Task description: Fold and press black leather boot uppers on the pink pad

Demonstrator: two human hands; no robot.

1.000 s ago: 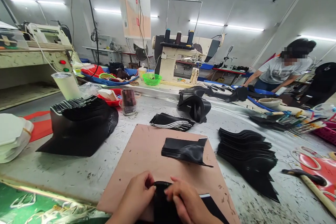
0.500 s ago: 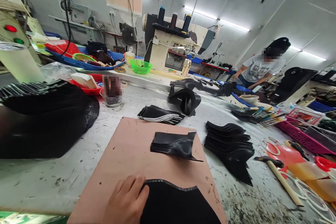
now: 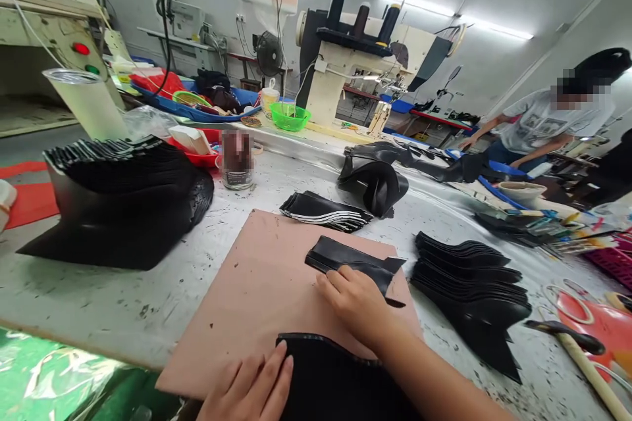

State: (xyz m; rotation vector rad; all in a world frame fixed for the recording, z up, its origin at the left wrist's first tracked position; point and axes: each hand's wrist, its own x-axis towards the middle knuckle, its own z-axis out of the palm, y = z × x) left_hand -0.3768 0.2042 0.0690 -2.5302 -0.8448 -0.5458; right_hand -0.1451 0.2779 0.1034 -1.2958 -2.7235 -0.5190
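My right hand lies on the pink board, its fingers extended and touching the near edge of a folded black strip; they are loose, not yet closed on it. My left hand, at the near edge of the view, rests flat with fingers straight on a wide black leather piece, pinning its left edge to the board. Just beyond the board's far edge lies a small fanned stack of black strips with pale edges. To the right, on the grey worktable, stands a taller stack of curved black pieces, and further right a hammer lies beside red plastic. To the left sits a large heap of black cut pieces. Far across the table are a rolled black piece, a jar, a green bowl and a sewing machine with thread cones; a person bends over the far right bench. Judged from the layout, one strip and one wide piece are in hand and not yet joined, while the full stacks suggest that most pieces remain to be worked.
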